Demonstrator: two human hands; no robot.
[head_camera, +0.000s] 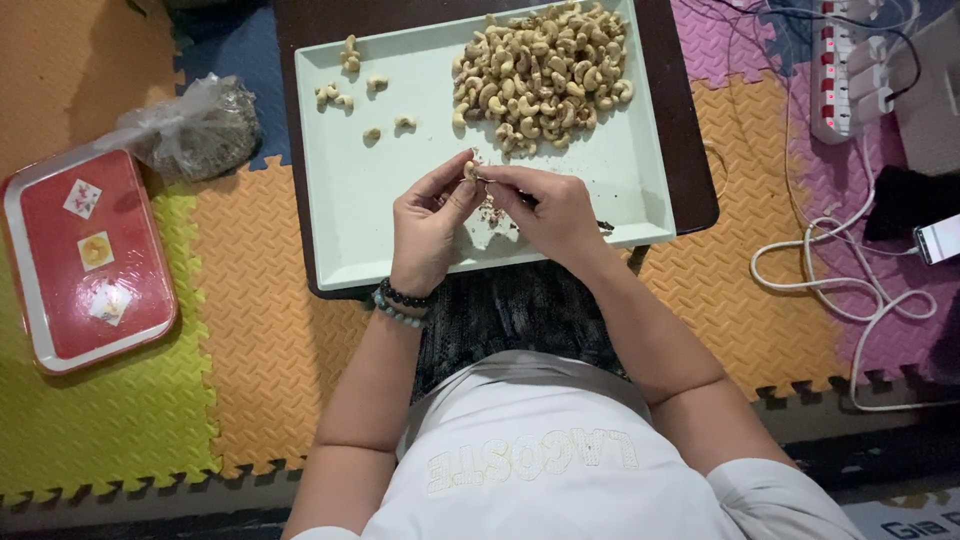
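My left hand (428, 225) pinches a single cashew nut (469, 170) between thumb and fingers over a pale green tray (350, 190). My right hand (548, 210) meets it from the right, gripping a small dark tool whose tip touches the nut. Bits of brown skin (490, 212) lie on the tray under the hands. A large heap of cashews (540, 72) fills the tray's far right part. A few separate cashews (350, 90) lie at the far left of the tray.
The tray rests on a dark low table (690, 150) over coloured foam floor mats. A red tray (85, 255) and a clear plastic bag (195, 125) lie to the left. A power strip (850, 65), white cables (850, 280) and a phone (940, 238) lie to the right.
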